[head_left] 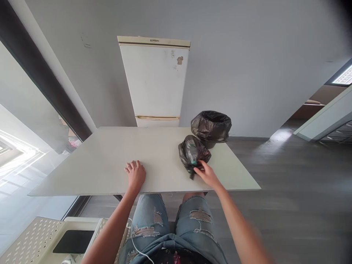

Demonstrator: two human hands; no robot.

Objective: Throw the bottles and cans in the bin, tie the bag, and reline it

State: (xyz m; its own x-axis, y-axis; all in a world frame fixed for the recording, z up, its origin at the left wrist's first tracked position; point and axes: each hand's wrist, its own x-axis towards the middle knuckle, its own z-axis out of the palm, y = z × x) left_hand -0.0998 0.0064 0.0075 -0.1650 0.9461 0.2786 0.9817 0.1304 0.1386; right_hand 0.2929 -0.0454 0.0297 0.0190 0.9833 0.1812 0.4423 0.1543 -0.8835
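Note:
A filled black garbage bag (pixel 191 152) lies on the white table (pixel 162 157), with something greenish showing faintly through its thin plastic. My right hand (pixel 207 174) pinches the bag at its gathered near end, thumb and fingers closed on the plastic. Just behind it stands a bin lined with another black garbage bag (pixel 211 126), its mouth open upward and the two bags touching or nearly so. To the left, my left hand (pixel 135 175) rests on the tabletop with fingers spread a little and holds nothing.
A white refrigerator (pixel 156 80) stands against the grey wall behind the table. At lower left is a cream perforated plastic basket or cart (pixel 33 238) with a dark flat item (pixel 73 241) on it. A white cable (pixel 134 242) runs across my lap.

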